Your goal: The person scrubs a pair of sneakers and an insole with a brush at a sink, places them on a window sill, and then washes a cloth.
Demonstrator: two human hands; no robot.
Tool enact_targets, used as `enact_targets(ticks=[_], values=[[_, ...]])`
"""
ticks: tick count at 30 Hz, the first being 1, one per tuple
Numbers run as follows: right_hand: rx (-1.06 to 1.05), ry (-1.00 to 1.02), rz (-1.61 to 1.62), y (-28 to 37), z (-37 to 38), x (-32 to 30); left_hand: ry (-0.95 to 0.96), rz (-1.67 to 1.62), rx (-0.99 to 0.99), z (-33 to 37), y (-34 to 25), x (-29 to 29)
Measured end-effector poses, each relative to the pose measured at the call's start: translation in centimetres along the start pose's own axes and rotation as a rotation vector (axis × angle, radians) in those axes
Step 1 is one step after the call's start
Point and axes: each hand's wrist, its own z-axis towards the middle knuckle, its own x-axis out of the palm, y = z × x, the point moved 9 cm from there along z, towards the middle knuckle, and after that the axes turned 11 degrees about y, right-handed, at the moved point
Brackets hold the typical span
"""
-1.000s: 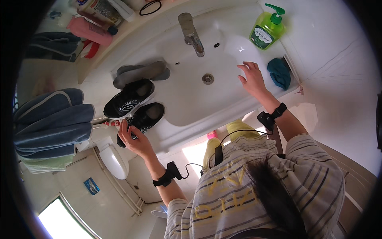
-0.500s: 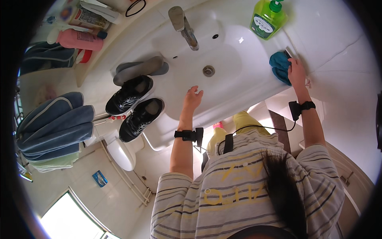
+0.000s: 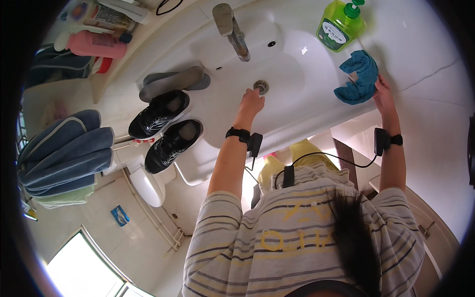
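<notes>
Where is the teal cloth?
In the head view, the teal cloth is at the right end of the sink, touching the right hand, just below the green pump bottle.

The sink (image 3: 292,116) looks smooth and glossy, the faucet (image 3: 230,29) shiny metal, the cloth (image 3: 365,74) matt.

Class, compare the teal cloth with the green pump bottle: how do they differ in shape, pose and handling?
The teal cloth is crumpled and curved; the pump bottle has a firm, regular shape. The bottle stands on its base, whereas the cloth bends loosely. The right hand holds the cloth at its edge; neither hand touches the bottle. Both are toward the picture's right.
</notes>
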Motion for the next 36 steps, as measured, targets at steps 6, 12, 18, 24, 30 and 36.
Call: enact_targets(ticks=[6, 12, 18, 24, 30, 36], values=[[0.066, -0.028, 0.121, 0.1, -0.7, 0.7, 0.339, -0.421, -0.273, 4.5, 4.3, 5.8], [0.059, 0.1, 0.222, 1.9, -2.0, 5.2, 0.395, -1.001, -0.371, 2.2, 2.0, 6.5], [0.169, 0.249, 0.36, -3.7, 2.0, 15.2, 0.58, -1.271, -0.037, -4.5, -7.1, 0.8], [0.324, 0.303, 0.424, -11.8, 4.6, 25.2, 0.255, -1.007, 0.226, -8.6, -6.5, -4.3], [0.389, 0.348, -0.157, -11.1, 6.6, 28.8, 0.028, -1.324, 0.113, -10.9, -0.9, -7.9], [-0.201, 0.217, -0.607, 2.6, 11.6, 33.9, -0.214, -1.363, 0.101, -9.9, -0.9, -11.3]])
